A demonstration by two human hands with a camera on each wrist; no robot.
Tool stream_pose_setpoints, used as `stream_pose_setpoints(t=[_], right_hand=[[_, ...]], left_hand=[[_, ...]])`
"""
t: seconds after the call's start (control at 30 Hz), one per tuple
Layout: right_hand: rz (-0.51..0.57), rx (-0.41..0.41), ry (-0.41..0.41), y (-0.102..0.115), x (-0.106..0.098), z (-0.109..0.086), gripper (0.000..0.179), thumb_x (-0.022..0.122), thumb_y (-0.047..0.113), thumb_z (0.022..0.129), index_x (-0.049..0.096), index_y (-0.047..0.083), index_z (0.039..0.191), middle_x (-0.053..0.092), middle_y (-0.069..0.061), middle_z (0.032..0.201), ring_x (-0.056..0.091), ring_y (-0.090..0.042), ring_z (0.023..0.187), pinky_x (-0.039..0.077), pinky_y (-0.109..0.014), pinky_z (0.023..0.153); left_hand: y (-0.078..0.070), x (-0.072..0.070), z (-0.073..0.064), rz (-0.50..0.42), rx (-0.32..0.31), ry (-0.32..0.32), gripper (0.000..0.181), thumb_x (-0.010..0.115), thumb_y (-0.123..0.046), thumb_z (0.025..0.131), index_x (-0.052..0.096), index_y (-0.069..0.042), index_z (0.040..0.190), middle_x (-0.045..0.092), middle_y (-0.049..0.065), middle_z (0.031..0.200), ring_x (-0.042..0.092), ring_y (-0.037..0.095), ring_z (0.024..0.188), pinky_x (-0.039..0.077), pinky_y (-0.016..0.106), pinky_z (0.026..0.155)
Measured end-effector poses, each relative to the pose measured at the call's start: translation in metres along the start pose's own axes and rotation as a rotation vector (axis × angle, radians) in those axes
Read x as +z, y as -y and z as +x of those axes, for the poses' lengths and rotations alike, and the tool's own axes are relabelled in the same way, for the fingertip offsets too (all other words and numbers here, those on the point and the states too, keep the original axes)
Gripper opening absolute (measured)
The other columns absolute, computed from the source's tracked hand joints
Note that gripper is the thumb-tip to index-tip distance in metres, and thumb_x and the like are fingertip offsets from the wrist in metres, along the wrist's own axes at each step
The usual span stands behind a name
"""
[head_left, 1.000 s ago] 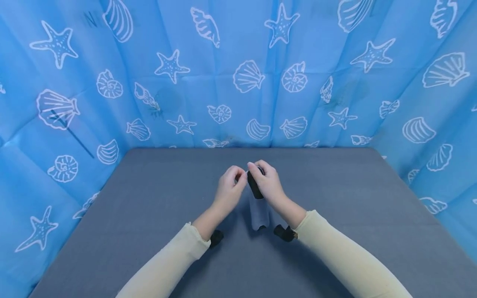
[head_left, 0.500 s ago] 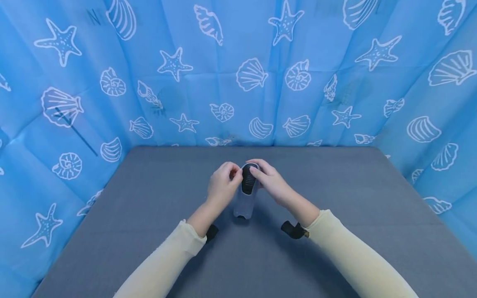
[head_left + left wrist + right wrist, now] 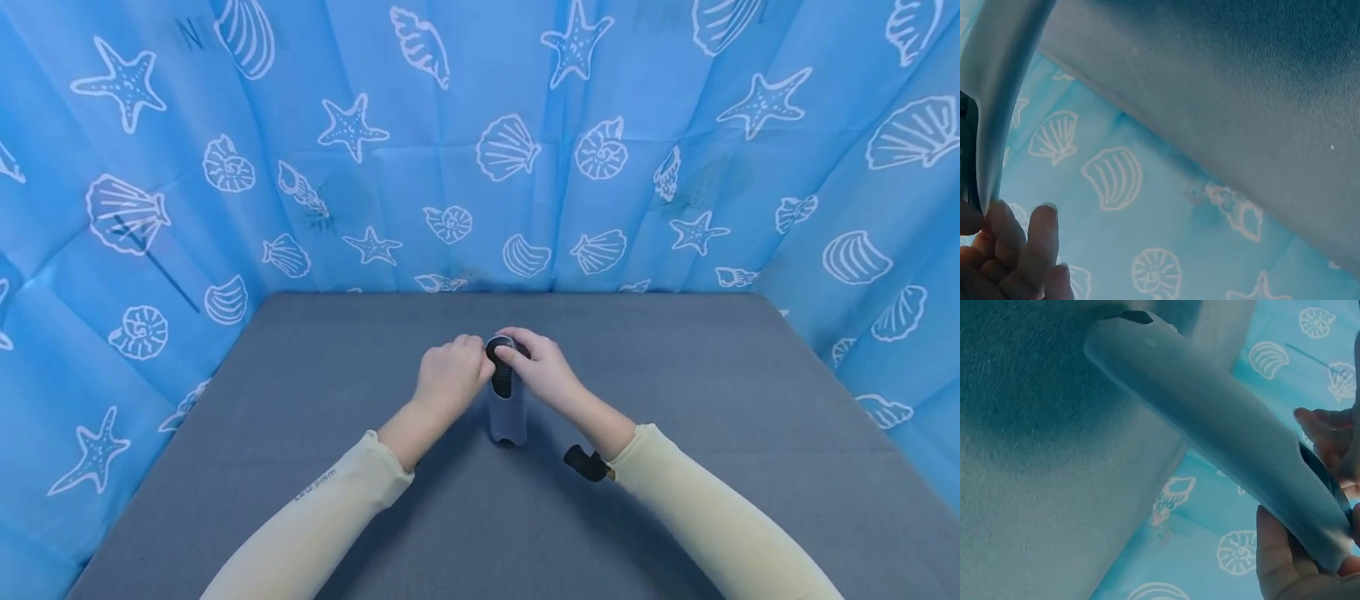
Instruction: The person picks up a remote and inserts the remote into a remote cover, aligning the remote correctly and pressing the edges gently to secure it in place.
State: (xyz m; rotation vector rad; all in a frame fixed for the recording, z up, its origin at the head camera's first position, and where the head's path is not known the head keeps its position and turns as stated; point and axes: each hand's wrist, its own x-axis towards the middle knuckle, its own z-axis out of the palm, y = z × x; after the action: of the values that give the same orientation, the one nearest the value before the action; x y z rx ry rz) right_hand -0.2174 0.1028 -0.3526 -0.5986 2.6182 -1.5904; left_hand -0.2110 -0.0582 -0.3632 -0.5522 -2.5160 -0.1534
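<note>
Head view: a long, smooth grey case [image 3: 509, 419] with rounded edges lies between the two hands over the middle of the table [image 3: 675, 375], its length running from near to far. A glossy black panel [image 3: 501, 379], rounded in outline, is set into its far half; the near end is notched. Whether that end touches the cloth cannot be told. The right hand [image 3: 546, 375] is clamped round the far end, thumb across the panel, fingers round the far side. The left hand [image 3: 450, 375], fingers curled and together, pinches the left edge beside the panel. Both arms wear soft cream sleeves [image 3: 712, 508]; a small black fitting [image 3: 587, 463] sits by the right cuff. Matt grey cloth covers the table, and a creased blue curtain [image 3: 450, 183] printed with white shells and starfish stands beyond.

Left wrist view: the case's satin side curves down to a narrow rim, where thumb and forefinger meet; the other fingers are bent and slightly apart. The cloth shows a fine weave.

Right wrist view: the case appears as a slanting, rounded bar, its end between the right thumb and fingers.
</note>
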Motion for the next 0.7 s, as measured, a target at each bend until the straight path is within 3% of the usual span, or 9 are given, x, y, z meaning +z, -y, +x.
stream_pose_setpoints(t=[0.13, 0.27, 0.37, 0.5, 0.6, 0.7], right_hand=[[-0.004, 0.001, -0.02, 0.001, -0.002, 0.0, 0.035, 0.052, 0.015, 0.102, 0.055, -0.007, 0.129, 0.063, -0.023, 0.117, 0.063, -0.032, 0.1, 0.051, -0.044, 0.084], [0.049, 0.045, -0.038, -0.001, -0.006, 0.003, 0.034, 0.051, 0.016, 0.102, 0.056, -0.005, 0.129, 0.063, -0.021, 0.114, 0.062, -0.026, 0.093, 0.051, -0.039, 0.077], [0.193, 0.085, -0.053, -0.002, -0.011, 0.004, 0.034, 0.05, 0.015, 0.103, 0.055, -0.005, 0.13, 0.063, -0.019, 0.11, 0.058, -0.018, 0.083, 0.05, -0.032, 0.068], [0.424, 0.095, -0.058, 0.0, -0.015, 0.004, 0.036, 0.047, 0.014, 0.103, 0.052, -0.008, 0.132, 0.061, -0.014, 0.109, 0.061, -0.012, 0.081, 0.053, -0.03, 0.068], [0.519, 0.075, -0.065, 0.004, -0.016, 0.004, 0.037, 0.047, 0.013, 0.103, 0.051, -0.009, 0.132, 0.061, -0.008, 0.107, 0.064, -0.013, 0.082, 0.055, -0.031, 0.07], [0.564, 0.06, -0.068, 0.006, -0.016, 0.005, 0.038, 0.048, 0.014, 0.103, 0.049, -0.011, 0.132, 0.061, -0.004, 0.105, 0.065, -0.013, 0.081, 0.055, -0.031, 0.073]], left_hand=[[0.0, -0.002, 0.001, -0.02, 0.003, -0.004, 0.024, 0.063, -0.014, 0.09, 0.055, -0.01, 0.068, 0.037, -0.003, 0.054, 0.03, 0.009, 0.04, 0.024, 0.021, 0.039], [0.001, -0.005, -0.001, -0.162, -0.043, 0.008, 0.015, 0.059, -0.012, 0.091, 0.062, -0.008, 0.077, 0.051, 0.0, 0.063, 0.041, 0.012, 0.043, 0.035, 0.024, 0.04], [0.001, -0.006, -0.004, -0.407, -0.186, 0.158, 0.018, 0.053, -0.02, 0.096, 0.065, -0.006, 0.097, 0.061, 0.003, 0.083, 0.054, 0.015, 0.06, 0.046, 0.03, 0.054], [0.001, -0.003, -0.008, -0.866, -0.414, 0.388, 0.045, 0.05, -0.038, 0.1, 0.053, -0.003, 0.128, 0.06, 0.01, 0.114, 0.06, 0.022, 0.097, 0.05, 0.04, 0.082], [0.002, 0.0, -0.01, -1.147, -0.474, 0.482, 0.056, 0.055, -0.039, 0.098, 0.044, -0.001, 0.138, 0.057, 0.016, 0.123, 0.059, 0.026, 0.108, 0.047, 0.045, 0.091], [0.003, 0.001, -0.011, -1.292, -0.48, 0.512, 0.054, 0.059, -0.034, 0.097, 0.045, -0.001, 0.138, 0.059, 0.016, 0.119, 0.062, 0.027, 0.103, 0.047, 0.046, 0.092]])
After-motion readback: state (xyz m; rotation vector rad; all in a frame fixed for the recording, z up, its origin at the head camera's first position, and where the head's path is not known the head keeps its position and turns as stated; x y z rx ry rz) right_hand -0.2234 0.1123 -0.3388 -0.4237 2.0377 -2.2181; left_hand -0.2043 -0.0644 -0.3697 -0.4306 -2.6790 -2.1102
